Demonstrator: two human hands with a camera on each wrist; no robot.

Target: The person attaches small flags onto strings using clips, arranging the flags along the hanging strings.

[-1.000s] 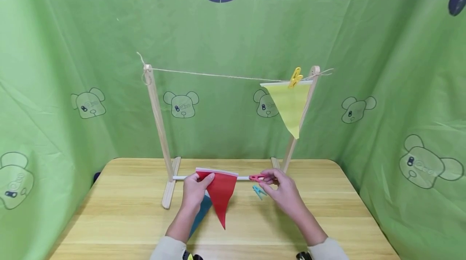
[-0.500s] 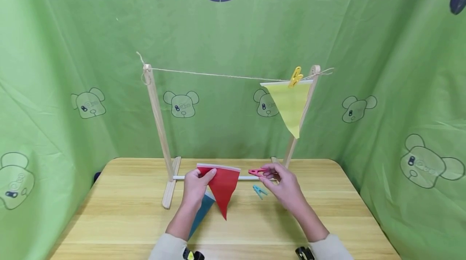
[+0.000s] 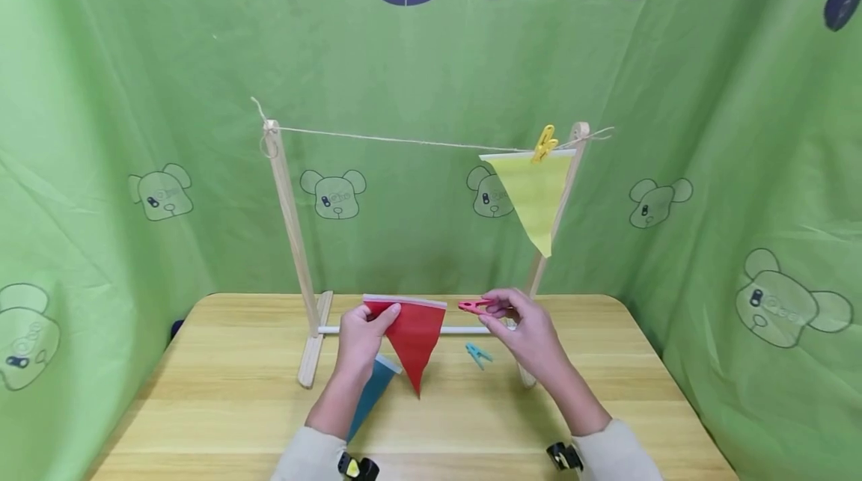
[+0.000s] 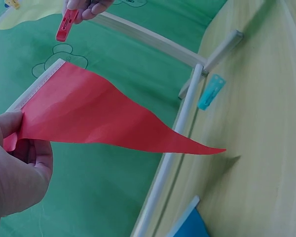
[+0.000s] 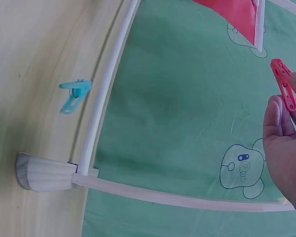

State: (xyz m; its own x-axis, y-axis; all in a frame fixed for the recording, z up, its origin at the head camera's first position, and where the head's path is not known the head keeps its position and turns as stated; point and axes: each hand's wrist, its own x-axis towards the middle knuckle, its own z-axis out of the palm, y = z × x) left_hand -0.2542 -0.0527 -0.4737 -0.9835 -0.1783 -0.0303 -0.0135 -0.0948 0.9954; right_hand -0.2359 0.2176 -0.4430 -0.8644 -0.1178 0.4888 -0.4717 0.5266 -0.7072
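My left hand (image 3: 361, 340) pinches a red triangular flag (image 3: 415, 335) near the left end of its white top edge, and the flag hangs point down above the table. In my right hand (image 3: 528, 328) a red clothespin (image 5: 284, 84) is pinched between thumb and fingers, a short way right of the flag and apart from it. Below it on the table lies a light-blue clothespin (image 3: 479, 354). A blue flag (image 3: 373, 394) with a white edge lies under my left forearm, partly hidden. Up at the right, a yellow clothespin (image 3: 545, 144) holds a yellow flag (image 3: 534, 195) on the string (image 3: 397, 140).
The string runs between two wooden posts, the left post (image 3: 292, 227) and the right post (image 3: 569, 189). A white crossbar (image 3: 465, 330) joins their feet low behind my hands. Green printed cloth (image 3: 417, 241) surrounds the wooden table (image 3: 222, 391) at the back and sides.
Both hands have risen slightly, lifting the red flag and the red clothespin. More of the blue flag shows beneath. The hanging yellow flag has stayed in place.
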